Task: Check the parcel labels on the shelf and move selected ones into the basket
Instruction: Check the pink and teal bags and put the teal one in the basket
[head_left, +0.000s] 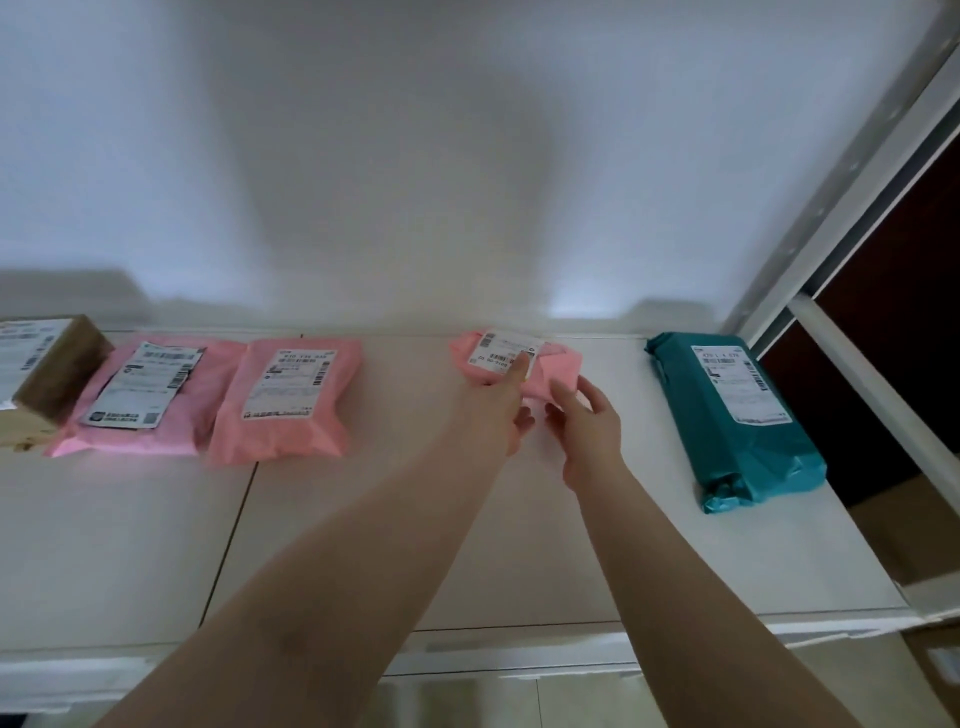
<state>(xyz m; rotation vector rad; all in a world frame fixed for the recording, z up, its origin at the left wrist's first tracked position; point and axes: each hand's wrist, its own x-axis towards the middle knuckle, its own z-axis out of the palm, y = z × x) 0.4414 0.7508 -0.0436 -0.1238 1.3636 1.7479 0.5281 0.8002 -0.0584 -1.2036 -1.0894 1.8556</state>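
Holding a small pink parcel at the far edge of the white shelf, the left hand pinches its label side while the right hand curls on its near corner. A plain white wall rises behind; pink parcels lie left, a teal parcel right

Views: one, worn on the person's head.
Facing: forward and down onto a white shelf, with the wall behind at 12 o'clock.
Nearness: close; both forearms enter from 6 o'clock and reach mid-frame.
Lens: wide, bending the shelf post at 2 o'clock.
Shared ground: no second view to compare.
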